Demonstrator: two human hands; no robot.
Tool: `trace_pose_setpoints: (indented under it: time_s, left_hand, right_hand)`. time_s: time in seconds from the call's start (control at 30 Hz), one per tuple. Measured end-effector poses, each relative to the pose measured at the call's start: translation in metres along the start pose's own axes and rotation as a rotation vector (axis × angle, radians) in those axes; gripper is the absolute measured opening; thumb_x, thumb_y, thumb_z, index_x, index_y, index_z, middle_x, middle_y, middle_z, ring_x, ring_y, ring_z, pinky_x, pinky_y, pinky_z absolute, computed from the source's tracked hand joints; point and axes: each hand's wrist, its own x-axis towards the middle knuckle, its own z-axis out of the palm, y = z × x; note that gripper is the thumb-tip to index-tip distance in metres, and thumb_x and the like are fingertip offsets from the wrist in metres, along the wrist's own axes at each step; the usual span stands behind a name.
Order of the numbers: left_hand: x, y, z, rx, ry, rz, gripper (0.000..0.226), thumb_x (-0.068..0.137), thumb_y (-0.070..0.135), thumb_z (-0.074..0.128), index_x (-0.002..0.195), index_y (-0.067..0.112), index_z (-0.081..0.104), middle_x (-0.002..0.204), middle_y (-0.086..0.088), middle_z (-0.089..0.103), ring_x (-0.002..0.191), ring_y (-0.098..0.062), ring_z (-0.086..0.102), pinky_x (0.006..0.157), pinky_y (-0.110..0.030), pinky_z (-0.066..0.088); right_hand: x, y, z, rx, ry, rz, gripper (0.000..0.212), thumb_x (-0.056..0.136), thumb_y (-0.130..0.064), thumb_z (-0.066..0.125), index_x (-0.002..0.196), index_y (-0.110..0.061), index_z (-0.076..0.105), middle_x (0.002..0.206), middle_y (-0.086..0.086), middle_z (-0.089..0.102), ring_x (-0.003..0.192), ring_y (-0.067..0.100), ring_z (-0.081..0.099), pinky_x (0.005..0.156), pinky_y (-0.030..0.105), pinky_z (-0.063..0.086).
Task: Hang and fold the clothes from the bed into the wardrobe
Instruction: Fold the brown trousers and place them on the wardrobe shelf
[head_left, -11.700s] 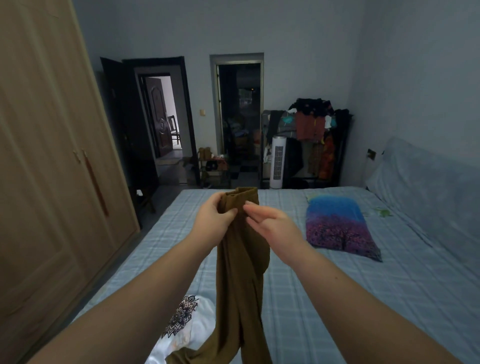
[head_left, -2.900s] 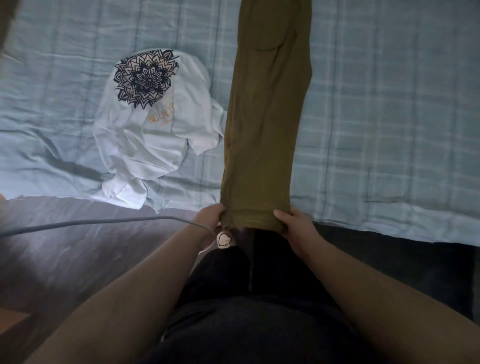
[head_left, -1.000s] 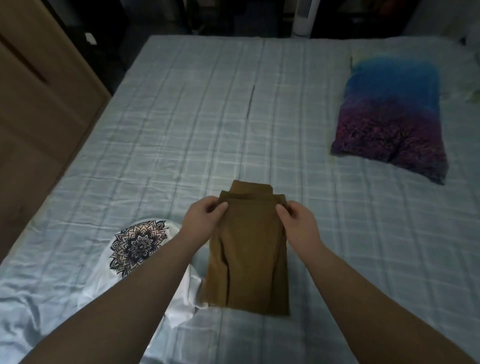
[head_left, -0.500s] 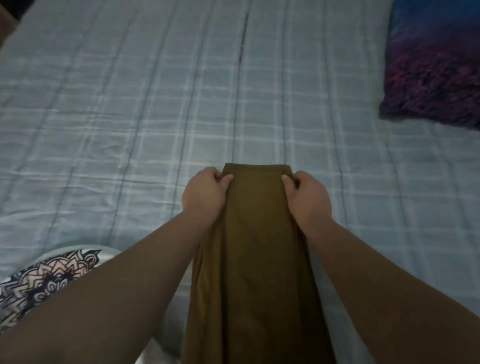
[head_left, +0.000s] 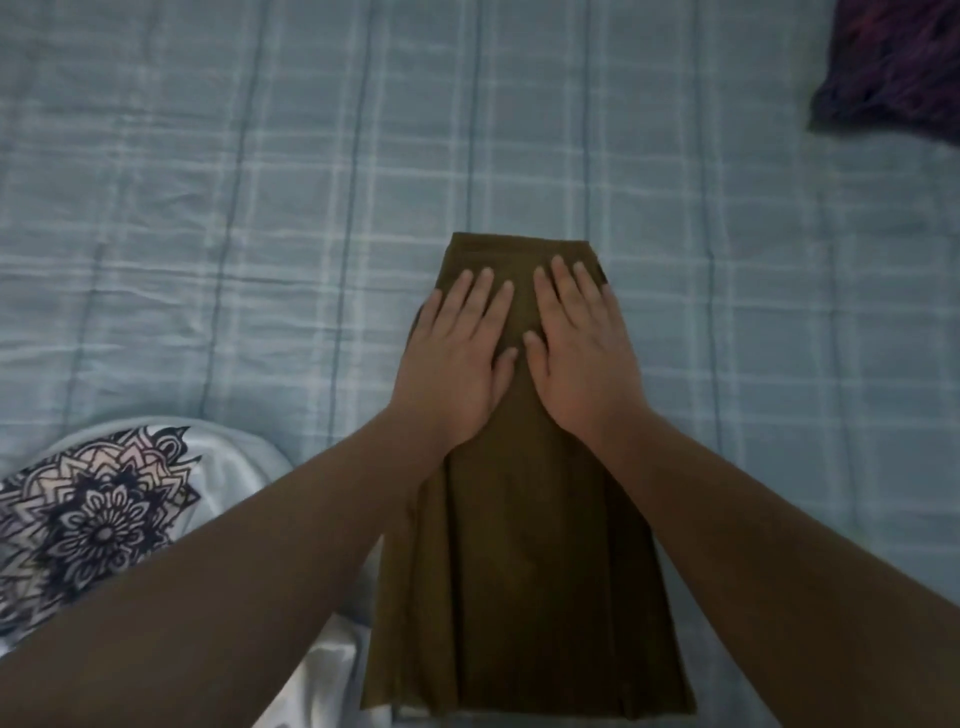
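Observation:
A pair of olive-brown trousers (head_left: 524, 582) lies folded in a long rectangle on the bed (head_left: 260, 208), which has a light blue checked sheet. My left hand (head_left: 457, 358) and my right hand (head_left: 576, 348) lie flat side by side on the far end of the folded trousers, fingers straight, pressing the cloth down. A white T-shirt with a dark mandala print (head_left: 98, 525) lies crumpled at the lower left, its edge beside the trousers and partly under my left forearm.
A purple patterned pillow (head_left: 893, 67) shows at the top right corner. The wardrobe is out of view. Bare checked sheet stretches beyond and to both sides of the trousers.
My hands have let go of the trousers' far corners and now lie flat on top of the fold. The view has moved closer over the bed.

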Motion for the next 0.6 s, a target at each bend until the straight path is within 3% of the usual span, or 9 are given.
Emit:
trace_pose_setpoints:
  time_s: [0.27,0.43,0.53,0.6]
  left_hand:
    - [0.000,0.001,-0.003,0.006,0.010,0.001,0.061,0.102,0.042,0.033,0.155,0.012,0.026,0.162,-0.013,0.024,0.152,-0.028,0.014,0.123,-0.049,0.010]
    - [-0.059,0.023,-0.042,-0.117,0.125,0.063,0.056,0.099,0.026,0.048,0.149,0.002,0.038,0.157,-0.019,0.032,0.150,-0.035,0.018,0.121,-0.055,0.016]
    - [-0.133,0.040,-0.046,-0.127,0.034,0.174,0.060,0.096,0.026,0.052,0.145,-0.006,0.040,0.154,-0.025,0.035,0.148,-0.040,0.022,0.118,-0.056,0.023]
    - [-0.185,0.044,-0.042,-0.074,-0.101,0.262,0.071,0.096,0.039,0.055,0.147,-0.007,0.036,0.156,-0.025,0.031,0.148,-0.040,0.020,0.116,-0.057,0.025]
  right_hand:
    - [-0.002,-0.001,-0.005,-0.009,-0.018,0.017,0.063,0.103,-0.043,0.024,0.158,-0.014,0.012,0.166,0.010,0.012,0.153,0.025,0.007,0.124,0.049,0.007]
    - [-0.090,-0.023,-0.048,0.160,0.028,-0.100,0.056,0.103,-0.031,0.036,0.154,-0.011,0.026,0.164,0.010,0.019,0.153,0.023,0.010,0.124,0.045,0.011]
    - [-0.175,-0.034,-0.047,0.222,-0.058,-0.280,0.056,0.101,-0.030,0.043,0.151,-0.008,0.035,0.161,0.013,0.028,0.152,0.026,0.017,0.123,0.048,0.017]
    - [-0.224,-0.035,-0.038,0.174,-0.145,-0.378,0.063,0.099,-0.037,0.048,0.152,-0.007,0.034,0.161,0.013,0.027,0.151,0.028,0.018,0.121,0.051,0.021]
